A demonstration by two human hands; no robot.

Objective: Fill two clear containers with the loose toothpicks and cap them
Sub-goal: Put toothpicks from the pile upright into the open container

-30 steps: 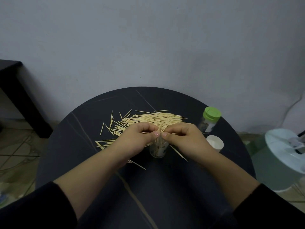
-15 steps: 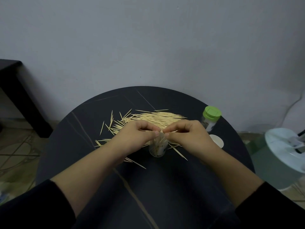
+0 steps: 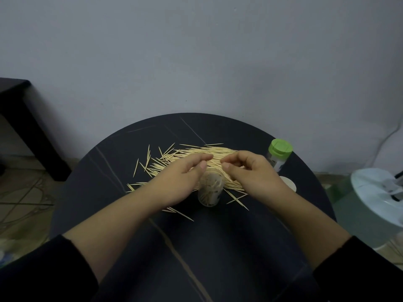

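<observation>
1. far left, a dark side table [image 3: 13, 92] stands by the wall, out of the action.
2. on the round black table [image 3: 87, 192] the loose toothpicks [image 3: 165, 159] still make a good heap, just behind the hands.
3. left hand [image 3: 183, 179]: half a second ago it was pinched tip to tip with the other hand over the jar. now it has lifted away toward the heap, fingers loosely curled, thumb apart from them, and i see nothing between them.
4. the open clear container [image 3: 210, 192] stands upright between the two hands, just in front of the heap. its mouth is uncovered now, with toothpicks slanting inside, so that bundle looks delivered.
5. right hand [image 3: 253, 175]: same story, parted from its partner, relaxed and curled over the heap, nothing visibly pinched.
6. the white cap [image 3: 290, 185] lies on the table just beyond the right hand, partly hidden by it. by my reading it's waiting for this jar.
7. the green-capped container [image 3: 279, 155] stands upright near the right rim. how full it is, i can't tell.
8. my call: one drop done, another grab coming, capping not yet.
</observation>
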